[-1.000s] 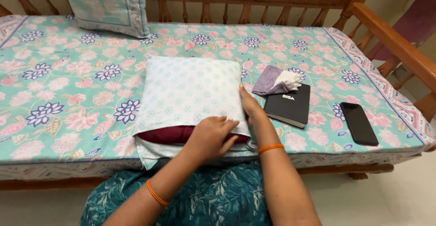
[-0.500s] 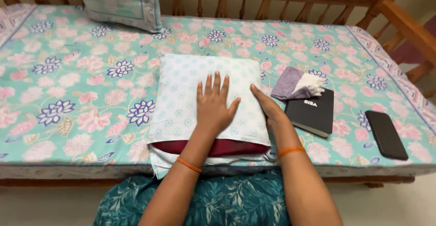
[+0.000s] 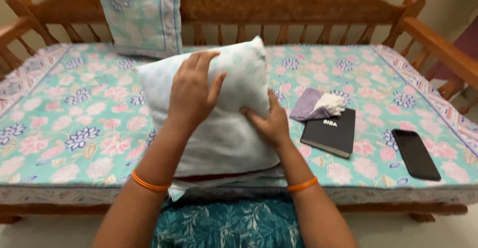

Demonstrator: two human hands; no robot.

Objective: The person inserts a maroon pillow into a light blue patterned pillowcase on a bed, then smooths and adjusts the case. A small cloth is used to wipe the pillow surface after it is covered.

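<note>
Pillow (image 3: 219, 123), pale printed cover, tipped up on its near edge at the front of the daybed mattress (image 3: 64, 128), far corner raised toward the backrest. A strip of dark red inner cushion shows at the open lower edge, where the cover hangs loose. I judge it light, soft and squashy: it dents under my fingers and will sag if gripped by one corner only. The thin cloth may slide over the filling. The best hold, in my view, is a flat palm on each face or a grip on both side edges, not on the loose flap.

Left hand (image 3: 191, 93), mine: spread wide and pressed flat on the upper face of the pillow, fingers toward the top edge, closed around nothing.

Right hand (image 3: 269, 123), mine: set against the pillow's right side, fingers partly curled and pushing into the cover; whether they pinch the cloth I cannot tell.

Second pillow (image 3: 142, 14), similar print, propped upright against the wooden backrest (image 3: 298, 4).

Black book (image 3: 329, 132), flat on the mattress just right of my right hand.

Black phone (image 3: 416, 153), flat, further right.

Folded grey cloth (image 3: 307, 104) with a small white bundle (image 3: 329, 103), touching the book's far edge.
</note>
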